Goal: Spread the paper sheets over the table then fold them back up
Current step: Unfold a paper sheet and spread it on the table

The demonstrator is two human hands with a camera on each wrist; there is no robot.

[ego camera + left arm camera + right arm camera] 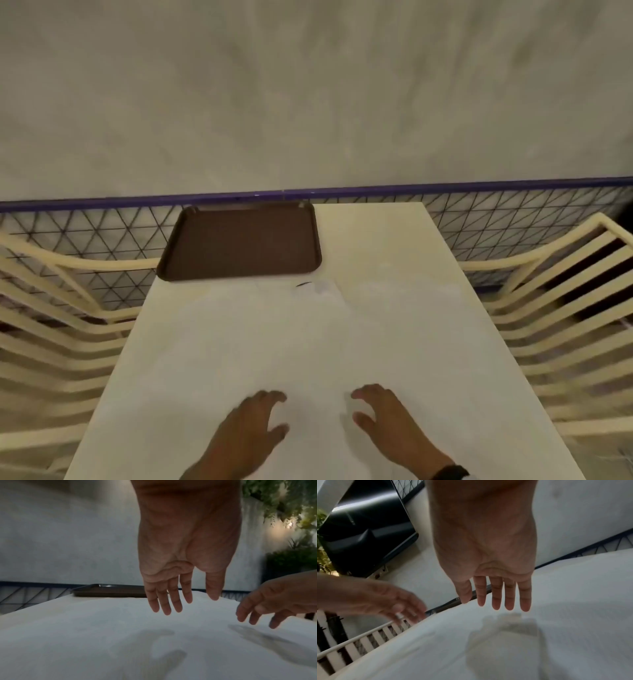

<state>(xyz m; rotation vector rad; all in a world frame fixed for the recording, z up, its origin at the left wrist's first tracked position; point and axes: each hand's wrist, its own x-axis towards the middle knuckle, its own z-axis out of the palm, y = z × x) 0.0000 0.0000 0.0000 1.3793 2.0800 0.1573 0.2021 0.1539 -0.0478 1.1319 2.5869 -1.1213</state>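
White paper sheets [274, 342] lie spread flat over the near and middle part of the pale table [376, 240]. Both hands hover palm down just above the paper near the front edge, a short gap between them. My left hand [253, 421] has straight, slightly spread fingers and holds nothing; its shadow falls on the paper [120, 642]. My right hand [380, 418] is likewise open with straight fingers [496, 599] over the paper [573, 615]. In the left wrist view, my left hand [180, 599] hangs over the sheet with my right hand [267, 609] beside it.
A brown tray [239, 240], nothing in it, sits at the far left of the table. Cream slatted chairs [561, 325] [51, 335] flank the table on both sides. A wire-mesh fence with a blue rail [479, 219] runs behind, below a grey wall.
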